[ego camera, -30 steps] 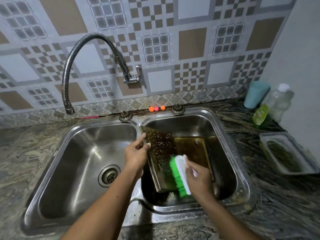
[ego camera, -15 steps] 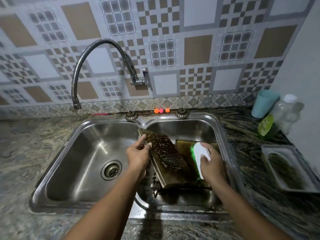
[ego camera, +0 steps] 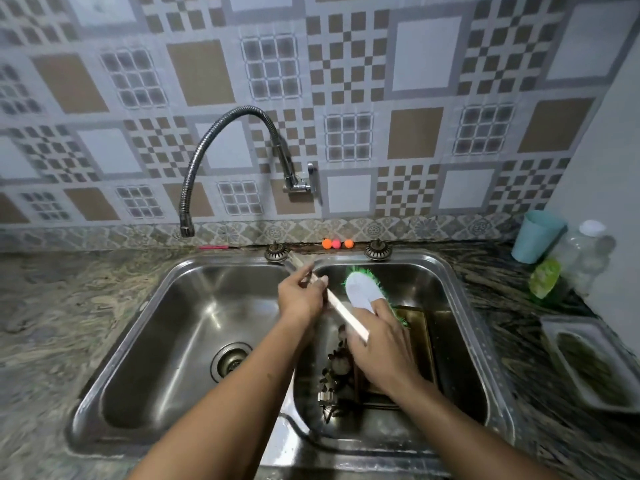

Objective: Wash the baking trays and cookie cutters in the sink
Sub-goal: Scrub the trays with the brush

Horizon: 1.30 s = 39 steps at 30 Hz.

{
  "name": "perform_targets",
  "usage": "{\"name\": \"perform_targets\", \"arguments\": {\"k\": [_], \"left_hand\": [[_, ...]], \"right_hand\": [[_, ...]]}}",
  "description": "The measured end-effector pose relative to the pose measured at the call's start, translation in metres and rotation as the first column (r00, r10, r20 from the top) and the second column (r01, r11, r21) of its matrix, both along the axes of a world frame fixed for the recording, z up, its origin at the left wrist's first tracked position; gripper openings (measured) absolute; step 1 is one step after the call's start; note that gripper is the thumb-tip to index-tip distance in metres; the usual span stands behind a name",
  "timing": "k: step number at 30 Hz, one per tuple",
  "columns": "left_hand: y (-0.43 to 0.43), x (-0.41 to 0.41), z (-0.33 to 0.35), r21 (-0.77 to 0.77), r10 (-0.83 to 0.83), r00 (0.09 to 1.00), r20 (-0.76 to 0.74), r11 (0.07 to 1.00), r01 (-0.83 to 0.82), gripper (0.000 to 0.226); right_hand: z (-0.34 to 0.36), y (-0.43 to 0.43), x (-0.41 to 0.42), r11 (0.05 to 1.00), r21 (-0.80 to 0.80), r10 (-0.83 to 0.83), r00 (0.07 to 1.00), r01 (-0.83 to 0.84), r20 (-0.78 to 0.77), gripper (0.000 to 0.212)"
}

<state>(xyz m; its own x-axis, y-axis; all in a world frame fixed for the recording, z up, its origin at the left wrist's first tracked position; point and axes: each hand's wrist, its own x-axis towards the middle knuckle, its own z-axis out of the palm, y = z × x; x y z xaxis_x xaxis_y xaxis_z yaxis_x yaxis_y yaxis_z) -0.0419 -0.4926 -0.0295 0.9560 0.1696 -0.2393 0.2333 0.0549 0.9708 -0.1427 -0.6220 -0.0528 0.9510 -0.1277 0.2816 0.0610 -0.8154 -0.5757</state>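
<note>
My left hand (ego camera: 300, 296) grips the top edge of a baking tray (ego camera: 341, 310), which stands nearly edge-on over the right sink basin (ego camera: 450, 296), so only its pale rim shows. My right hand (ego camera: 381, 344) holds a scrub brush (ego camera: 363, 289) with a white back and green bristles, pressed against the tray's far side. A second dark baking tray (ego camera: 420, 337) lies in the basin below. Several metal cookie cutters (ego camera: 334, 379) sit on the basin floor beside my right wrist.
The left basin (ego camera: 180, 341) with its drain (ego camera: 231, 361) holds nothing. A flexible faucet (ego camera: 221, 140) arches over it, no water running. On the right counter stand a teal cup (ego camera: 538, 235), a clear bottle (ego camera: 585, 258), a green soap bottle (ego camera: 545, 278) and a rectangular container (ego camera: 595, 362).
The tray has been tipped up from leaning flat to nearly edge-on. The brush moved from the tray's lower end up to the far upper side. The camera view tilted upward.
</note>
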Motion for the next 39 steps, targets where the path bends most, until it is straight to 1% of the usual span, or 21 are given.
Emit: {"name": "perform_targets", "arguments": {"k": [2, 4, 5, 7, 9, 10, 12, 13, 15, 17, 19, 20, 22, 23, 24, 25, 29, 34, 36, 38, 39], "left_hand": [[0.011, 0.004, 0.013, -0.090, -0.095, 0.995, 0.024, 0.991, 0.097, 0.046], [0.032, 0.011, 0.019, -0.107, -0.169, 0.982, 0.081, 0.978, 0.177, 0.051], [0.046, 0.015, 0.021, -0.060, -0.200, 0.973, 0.112, 0.976, 0.207, 0.050], [0.082, 0.023, 0.018, 0.150, -0.231, 0.961, 0.151, 0.966, 0.209, 0.052], [0.121, 0.030, 0.003, 0.358, -0.207, 0.969, 0.137, 0.922, 0.147, 0.054], [0.140, 0.033, -0.006, 0.416, -0.197, 0.973, 0.122, 0.900, 0.130, 0.056], [0.178, 0.033, -0.024, 0.467, -0.194, 0.979, 0.063, 0.873, 0.143, 0.056], [0.197, 0.031, -0.033, 0.455, -0.198, 0.980, 0.028, 0.875, 0.164, 0.053], [0.228, 0.028, -0.046, 0.388, -0.158, 0.987, -0.032, 0.908, 0.158, 0.047], [0.260, 0.028, -0.061, 0.382, -0.067, 0.995, -0.071, 0.920, 0.089, 0.045], [0.290, 0.030, -0.075, 0.432, 0.010, 0.997, -0.083, 0.901, 0.027, 0.046], [0.303, 0.031, -0.082, 0.456, 0.027, 0.996, -0.087, 0.890, 0.016, 0.046], [0.326, 0.034, -0.096, 0.495, 0.041, 0.993, -0.107, 0.869, 0.017, 0.046], [0.334, 0.034, -0.102, 0.506, 0.044, 0.992, -0.116, 0.862, 0.021, 0.045], [0.339, 0.034, -0.108, 0.517, 0.041, 0.991, -0.127, 0.855, 0.031, 0.045], [0.342, 0.033, -0.113, 0.520, 0.030, 0.990, -0.141, 0.853, 0.048, 0.045], [0.335, 0.029, -0.135, 0.507, -0.047, 0.976, -0.211, 0.849, 0.151, 0.046], [0.320, 0.021, -0.164, 0.482, -0.108, 0.952, -0.287, 0.843, 0.240, 0.050], [0.317, 0.020, -0.167, 0.503, -0.178, 0.931, -0.320, 0.801, 0.326, 0.056], [0.315, 0.022, -0.165, 0.577, -0.214, 0.906, -0.366, 0.712, 0.401, 0.062], [0.315, 0.025, -0.164, 0.607, -0.201, 0.896, -0.396, 0.676, 0.419, 0.065]], "right_hand": [[0.006, 0.013, 0.013, 0.991, 0.112, -0.087, 0.993, 0.078, 0.079, 0.027], [0.015, 0.028, 0.027, 0.945, 0.281, -0.202, 0.974, 0.168, 0.098, 0.021], [0.018, 0.035, 0.034, 0.907, 0.367, -0.248, 0.966, 0.205, 0.073, 0.021], [0.025, 0.052, 0.050, 0.806, 0.524, -0.308, 0.951, 0.275, -0.024, 0.019], [0.022, 0.075, 0.066, 0.669, 0.665, -0.337, 0.933, 0.331, -0.125, 0.015], [0.016, 0.089, 0.074, 0.590, 0.728, -0.338, 0.926, 0.349, -0.170, 0.015], [0.002, 0.124, 0.085, 0.461, 0.804, -0.314, 0.917, 0.375, -0.248, 0.017], [-0.006, 0.142, 0.089, 0.420, 0.819, -0.297, 0.912, 0.392, -0.284, 0.018], [-0.022, 0.176, 0.094, 0.389, 0.817, -0.245, 0.903, 0.425, -0.353, 0.020], [-0.034, 0.203, 0.097, 0.421, 0.801, -0.173, 0.905, 0.425, -0.389, 0.020], [-0.043, 0.221, 0.103, 0.544, 0.732, -0.140, 0.904, 0.411, -0.404, 0.013], [-0.049, 0.228, 0.107, 0.615, 0.685, -0.125, 0.906, 0.391, -0.404, 0.015], [-0.056, 0.237, 0.112, 0.735, 0.581, -0.099, 0.904, 0.349, -0.417, 0.030], [-0.059, 0.239, 0.113, 0.793, 0.513, -0.105, 0.902, 0.330, -0.418, 0.034], [-0.059, 0.241, 0.114, 0.837, 0.456, -0.107, 0.907, 0.304, -0.408, 0.035], [-0.059, 0.242, 0.115, 0.860, 0.422, -0.104, 0.908, 0.287, -0.406, 0.036], [-0.066, 0.245, 0.117, 0.900, 0.347, -0.081, 0.883, 0.264, -0.462, 0.036], [-0.084, 0.246, 0.106, 0.909, 0.315, -0.062, 0.835, 0.273, -0.547, 0.036], [-0.089, 0.243, 0.101, 0.912, 0.308, -0.059, 0.829, 0.271, -0.556, 0.035], [-0.090, 0.239, 0.099, 0.912, 0.310, -0.057, 0.833, 0.268, -0.550, 0.032], [-0.088, 0.236, 0.098, 0.912, 0.315, -0.054, 0.839, 0.262, -0.542, 0.030]]}}
